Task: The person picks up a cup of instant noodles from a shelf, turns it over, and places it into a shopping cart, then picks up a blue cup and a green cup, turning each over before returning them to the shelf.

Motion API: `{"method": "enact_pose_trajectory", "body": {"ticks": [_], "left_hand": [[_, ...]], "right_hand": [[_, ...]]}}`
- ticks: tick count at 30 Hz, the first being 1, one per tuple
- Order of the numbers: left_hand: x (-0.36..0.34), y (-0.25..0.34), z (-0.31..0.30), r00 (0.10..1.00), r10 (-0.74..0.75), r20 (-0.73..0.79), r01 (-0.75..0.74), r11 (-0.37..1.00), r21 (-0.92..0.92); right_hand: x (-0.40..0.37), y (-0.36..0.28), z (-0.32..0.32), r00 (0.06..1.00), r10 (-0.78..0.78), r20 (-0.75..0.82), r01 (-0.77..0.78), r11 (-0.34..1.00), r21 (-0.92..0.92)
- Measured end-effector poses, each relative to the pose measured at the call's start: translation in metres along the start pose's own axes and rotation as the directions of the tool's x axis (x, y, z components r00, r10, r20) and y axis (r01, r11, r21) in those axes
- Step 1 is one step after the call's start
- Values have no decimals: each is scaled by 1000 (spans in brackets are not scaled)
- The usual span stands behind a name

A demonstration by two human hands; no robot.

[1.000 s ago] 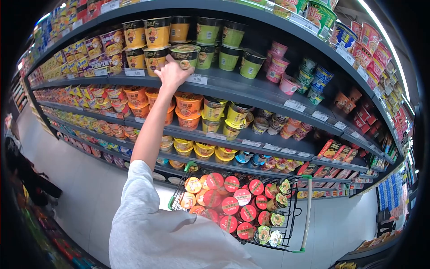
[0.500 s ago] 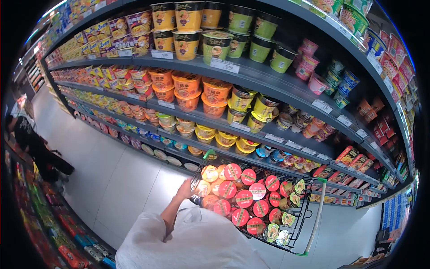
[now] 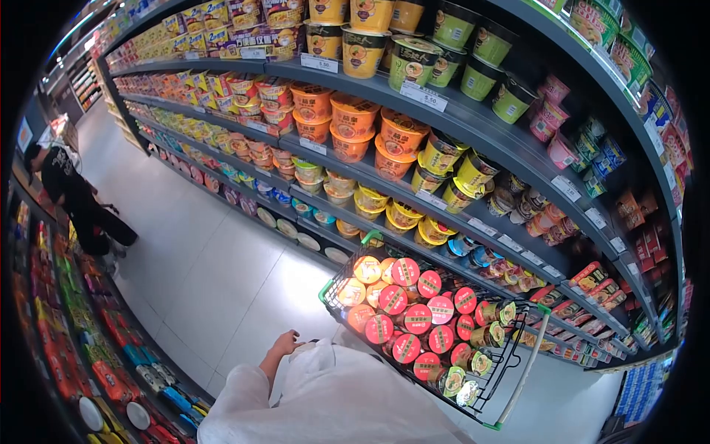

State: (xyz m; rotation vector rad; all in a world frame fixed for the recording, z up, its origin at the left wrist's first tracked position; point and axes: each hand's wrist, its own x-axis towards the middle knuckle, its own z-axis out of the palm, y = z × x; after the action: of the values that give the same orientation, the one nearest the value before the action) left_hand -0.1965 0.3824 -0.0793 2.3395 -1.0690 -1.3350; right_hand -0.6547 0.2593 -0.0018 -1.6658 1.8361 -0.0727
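Observation:
My left hand (image 3: 285,343) hangs in front of my white shirt (image 3: 347,392), apart from the cart, with fingers loosely bent and nothing visible in them. Beside it stands a black wire shopping cart (image 3: 510,366) with green corners and a grey handle bar. Instant noodle cups fill the basket: red-lidded cups (image 3: 418,318) in the middle, orange-lidded cups (image 3: 367,269) at the far left end and green-lidded cups (image 3: 481,362) towards the handle. My right hand does not show.
Long shelves (image 3: 503,159) of instant noodles run along the cart's far side. Orange noodle tubs (image 3: 353,115) stand on a middle shelf. A person in dark clothes (image 3: 70,192) is by the left-hand shelves (image 3: 81,325). Pale tiled floor (image 3: 200,281) lies between.
My left hand has let go of the cart's end and drawn back towards my body. The view has shifted, so cart and shelves appear further right.

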Motion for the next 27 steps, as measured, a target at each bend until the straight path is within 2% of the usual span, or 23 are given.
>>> {"method": "enact_pose_trajectory", "body": {"ticks": [1, 4, 5, 7, 9, 11, 12, 14, 16, 18, 21, 24, 25, 27], "left_hand": [[-1, -9, 7, 1000, -7, 23, 7, 1000, -11], [-3, -20, 18, 999, -26, 42, 19, 986, 165], [-5, -20, 23, 999, -22, 39, 15, 985, 172], [-5, 7, 19, 999, -14, 37, 7, 982, 188], [1, 32, 20, 992, 120, 42, -126, 958, 256], [9, 68, 19, 985, 157, 74, -172, 934, 312], [9, 96, 14, 988, 111, 104, -134, 958, 253], [26, 128, 22, 974, 201, 104, -219, 950, 224], [13, 178, 29, 961, 273, 45, -276, 940, 200], [-7, 225, 37, 948, 308, 73, -315, 942, 112], [-11, 248, 81, 898, 388, 205, -419, 898, 135], [-31, 268, 124, 816, 467, 340, -560, 787, 261], [-41, 282, 134, 834, 372, 408, -501, 819, 278], [-62, 305, 154, 857, 354, 376, -489, 789, 373]], "right_hand": [[-2, 2, 0, 1000, -3, 3, 2, 1000, 2], [-8, 11, 0, 1000, -8, 12, 8, 1000, 20], [-11, 15, -1, 1000, -11, 14, 10, 1000, 28], [-19, 23, -4, 1000, -17, 22, 16, 999, 43], [-24, 36, -5, 999, -25, 26, 24, 998, 65], [-31, 52, -5, 999, -28, 26, 26, 995, 96], [-34, 63, -5, 1000, -24, 19, 22, 993, 113], [-44, 89, -6, 1000, -9, 2, 9, 989, 147], [-60, 113, -6, 1000, 26, -5, -24, 981, 191], [-76, 132, -7, 998, 67, -7, -64, 970, 233], [-100, 157, -11, 992, 123, 1, -118, 952, 284], [-116, 185, -11, 988, 153, 10, -147, 932, 330], [-121, 195, -10, 987, 159, 12, -153, 926, 346], [-127, 213, -6, 986, 166, 7, -156, 912, 380]]}}
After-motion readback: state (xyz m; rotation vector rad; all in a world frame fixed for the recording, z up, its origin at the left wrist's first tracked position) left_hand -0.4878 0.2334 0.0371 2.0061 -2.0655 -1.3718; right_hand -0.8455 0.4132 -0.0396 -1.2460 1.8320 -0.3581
